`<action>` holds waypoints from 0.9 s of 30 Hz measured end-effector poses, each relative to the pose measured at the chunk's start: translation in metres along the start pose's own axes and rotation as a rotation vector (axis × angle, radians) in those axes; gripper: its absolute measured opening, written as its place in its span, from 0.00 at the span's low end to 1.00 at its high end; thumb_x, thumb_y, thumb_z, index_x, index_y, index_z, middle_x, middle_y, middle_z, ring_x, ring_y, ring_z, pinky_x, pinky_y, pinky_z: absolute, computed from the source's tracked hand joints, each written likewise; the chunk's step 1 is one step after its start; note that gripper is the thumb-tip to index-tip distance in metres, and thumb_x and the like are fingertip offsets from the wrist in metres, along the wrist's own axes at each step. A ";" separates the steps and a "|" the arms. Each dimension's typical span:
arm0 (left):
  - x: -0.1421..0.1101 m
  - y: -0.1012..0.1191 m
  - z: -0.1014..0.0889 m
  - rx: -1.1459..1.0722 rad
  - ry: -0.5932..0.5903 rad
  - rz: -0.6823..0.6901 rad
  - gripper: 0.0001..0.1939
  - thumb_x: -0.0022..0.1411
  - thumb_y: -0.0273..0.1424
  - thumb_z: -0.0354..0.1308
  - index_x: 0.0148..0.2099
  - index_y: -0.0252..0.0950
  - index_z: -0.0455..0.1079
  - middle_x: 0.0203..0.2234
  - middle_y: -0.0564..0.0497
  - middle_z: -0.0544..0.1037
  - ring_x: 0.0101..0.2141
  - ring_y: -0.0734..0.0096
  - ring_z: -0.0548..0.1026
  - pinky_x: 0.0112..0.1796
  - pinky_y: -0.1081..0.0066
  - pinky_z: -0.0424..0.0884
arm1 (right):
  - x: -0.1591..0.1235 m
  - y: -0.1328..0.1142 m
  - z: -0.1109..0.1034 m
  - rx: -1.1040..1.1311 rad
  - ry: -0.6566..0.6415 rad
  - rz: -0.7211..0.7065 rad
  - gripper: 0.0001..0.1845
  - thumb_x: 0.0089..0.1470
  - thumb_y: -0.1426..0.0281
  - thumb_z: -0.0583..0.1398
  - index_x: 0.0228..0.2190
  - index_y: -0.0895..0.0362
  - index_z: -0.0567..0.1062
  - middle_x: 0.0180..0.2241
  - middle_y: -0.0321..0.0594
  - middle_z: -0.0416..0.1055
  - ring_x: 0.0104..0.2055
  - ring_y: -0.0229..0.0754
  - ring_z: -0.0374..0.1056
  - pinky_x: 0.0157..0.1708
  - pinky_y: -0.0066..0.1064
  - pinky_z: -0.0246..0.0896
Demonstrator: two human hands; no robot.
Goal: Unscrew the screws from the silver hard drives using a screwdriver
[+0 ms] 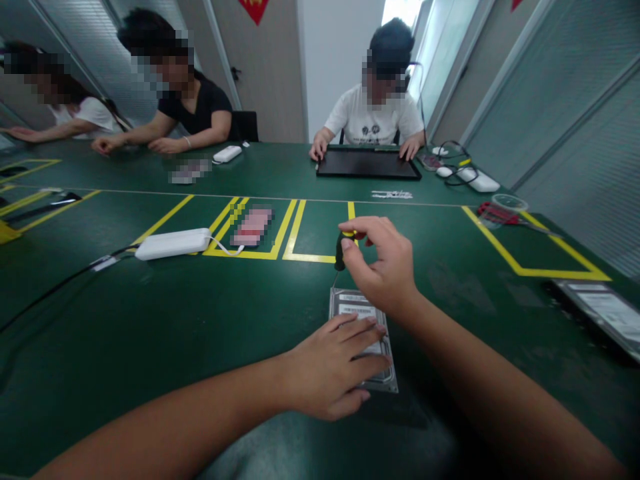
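Observation:
A silver hard drive (356, 310) with a white printed label lies flat on the green table. Across it rests my left hand (340, 363), fingers spread and covering much of the label. My right hand (383, 263) grips a screwdriver (341, 252) with a dark handle and a bit of yellow near its top. The thin shaft points down at the drive's far left corner; whether its tip sits in a screw is too small to tell.
A second hard drive (607, 310) lies at the right edge. A white power bank (173, 244) with cables and a pink phone (253, 227) lie left. Beyond the yellow tape, a person (373, 110) handles a black panel (369, 164). A clear plastic cup (505, 205) stands far right.

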State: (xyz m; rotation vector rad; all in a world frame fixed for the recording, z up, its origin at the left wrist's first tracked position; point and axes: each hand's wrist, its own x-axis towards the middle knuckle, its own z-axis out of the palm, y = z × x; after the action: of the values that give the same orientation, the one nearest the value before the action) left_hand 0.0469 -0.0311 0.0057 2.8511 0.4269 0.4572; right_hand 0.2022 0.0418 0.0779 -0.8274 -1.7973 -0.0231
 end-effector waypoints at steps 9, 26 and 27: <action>-0.001 0.002 0.001 0.008 0.004 -0.003 0.27 0.63 0.40 0.56 0.62 0.37 0.64 0.66 0.39 0.60 0.66 0.50 0.55 0.64 0.52 0.50 | 0.000 -0.002 0.000 0.022 -0.019 0.021 0.09 0.57 0.71 0.57 0.40 0.55 0.75 0.39 0.41 0.75 0.41 0.42 0.69 0.41 0.38 0.64; -0.003 0.003 -0.001 0.014 0.003 0.004 0.27 0.63 0.40 0.55 0.62 0.36 0.64 0.66 0.38 0.60 0.66 0.48 0.55 0.63 0.50 0.52 | 0.002 -0.010 -0.002 0.020 -0.005 0.064 0.08 0.56 0.66 0.62 0.37 0.56 0.75 0.35 0.40 0.69 0.37 0.40 0.65 0.37 0.35 0.63; -0.003 0.003 -0.001 0.014 0.004 0.005 0.28 0.63 0.40 0.55 0.62 0.36 0.64 0.65 0.37 0.60 0.66 0.48 0.55 0.63 0.50 0.52 | 0.002 -0.011 -0.002 0.020 -0.006 0.066 0.08 0.56 0.66 0.62 0.37 0.56 0.75 0.35 0.40 0.70 0.37 0.39 0.65 0.36 0.34 0.63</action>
State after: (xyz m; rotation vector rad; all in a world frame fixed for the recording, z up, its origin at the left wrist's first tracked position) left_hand 0.0450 -0.0349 0.0066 2.8657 0.4247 0.4625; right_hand 0.1976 0.0343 0.0846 -0.8724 -1.7720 0.0404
